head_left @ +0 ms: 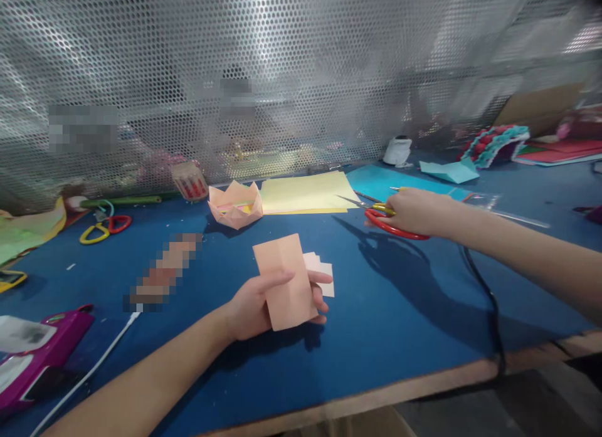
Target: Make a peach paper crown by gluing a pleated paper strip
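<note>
Between the thumb and fingers of my left hand (256, 302) is a creased peach paper (289, 296), held upright over the blue table. Some small pale paper pieces (326, 275) show behind its fingers; whether they are held or lie on the table I cannot tell. My right hand (411, 212) grips red and yellow scissors (392, 227) above the table, blades pointing left over the edge of a pale yellow paper stack (310, 192). Left of that stack sits a folded peach paper bowl (235, 206) with coloured strips inside.
A second pair of scissors (106, 227) lies at the left. A magenta device (56, 346) and white cable (101, 365) are at the lower left. Blue sheets (399, 181) lie behind my right hand. Perforated metal (291, 67) stands along the back.
</note>
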A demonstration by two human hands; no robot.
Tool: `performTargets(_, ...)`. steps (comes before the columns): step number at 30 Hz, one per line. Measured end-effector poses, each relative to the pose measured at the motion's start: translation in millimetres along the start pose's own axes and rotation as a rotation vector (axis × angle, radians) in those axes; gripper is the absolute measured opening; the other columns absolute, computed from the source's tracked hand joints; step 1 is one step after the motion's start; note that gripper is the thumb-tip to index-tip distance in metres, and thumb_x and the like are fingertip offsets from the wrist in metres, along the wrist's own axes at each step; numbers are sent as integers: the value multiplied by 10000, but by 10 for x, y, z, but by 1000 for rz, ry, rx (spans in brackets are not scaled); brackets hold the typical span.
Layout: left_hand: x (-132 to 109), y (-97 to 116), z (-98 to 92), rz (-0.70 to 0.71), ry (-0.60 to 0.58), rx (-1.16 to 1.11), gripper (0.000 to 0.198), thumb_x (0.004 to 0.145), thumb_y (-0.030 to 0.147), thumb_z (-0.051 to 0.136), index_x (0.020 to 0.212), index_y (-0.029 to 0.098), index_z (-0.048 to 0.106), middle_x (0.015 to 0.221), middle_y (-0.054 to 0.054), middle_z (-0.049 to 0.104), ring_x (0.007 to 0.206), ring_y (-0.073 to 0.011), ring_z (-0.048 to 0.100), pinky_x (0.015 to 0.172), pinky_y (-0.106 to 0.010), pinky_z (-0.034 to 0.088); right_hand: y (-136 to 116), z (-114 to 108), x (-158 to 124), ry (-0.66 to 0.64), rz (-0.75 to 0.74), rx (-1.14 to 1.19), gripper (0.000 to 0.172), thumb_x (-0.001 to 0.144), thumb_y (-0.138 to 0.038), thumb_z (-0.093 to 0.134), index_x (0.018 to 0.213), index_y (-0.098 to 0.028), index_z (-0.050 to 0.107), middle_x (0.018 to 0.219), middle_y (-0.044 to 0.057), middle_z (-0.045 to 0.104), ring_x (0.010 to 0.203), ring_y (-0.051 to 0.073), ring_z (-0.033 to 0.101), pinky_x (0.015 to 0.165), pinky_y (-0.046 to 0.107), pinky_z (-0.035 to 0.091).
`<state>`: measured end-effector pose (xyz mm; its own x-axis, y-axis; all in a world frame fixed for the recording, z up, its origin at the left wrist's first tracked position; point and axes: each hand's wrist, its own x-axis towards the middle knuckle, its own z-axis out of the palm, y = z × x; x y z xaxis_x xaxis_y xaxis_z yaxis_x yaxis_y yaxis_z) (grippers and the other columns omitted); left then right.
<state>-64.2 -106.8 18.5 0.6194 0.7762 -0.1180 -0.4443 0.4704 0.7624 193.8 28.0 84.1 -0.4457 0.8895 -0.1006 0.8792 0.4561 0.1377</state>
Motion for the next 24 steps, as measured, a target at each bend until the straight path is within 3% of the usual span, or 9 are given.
performTargets(3,-5,0,-15,-39,-49,-58,472,822,407,502,1110,50,614,887,-103,545,878,-232,529,825,-466,464,43,113,53,-5,91,-22,653,897,-559,182,643,-119,592,768,217,606,659,229,548,553,315,334)
performTargets(8,6,-23,-62,-91,-71,-54,478,840,400,478,1127,39,601,885,-103,535,855,-220,545,736,-384,510,44,198,95,-34,152,3,671,898,-535,176,776,-50,624,781,246,606,704,276,570,577,344,363)
performTargets(19,24,-35,-13,-71,-39,35,530,873,438,421,1117,9,614,821,-123,585,778,-205,573,704,-341,494,144,304,92,59,127,41,610,901,-523,180,760,-82,578,856,282,609,769,311,575,601,366,355)
performTargets(24,24,-30,6,-79,-36,70,552,856,468,437,1103,14,630,808,-116,590,760,-197,562,711,-335,492,131,303,82,134,-37,219,492,802,-623,428,938,-164,541,843,121,641,718,238,566,585,314,368)
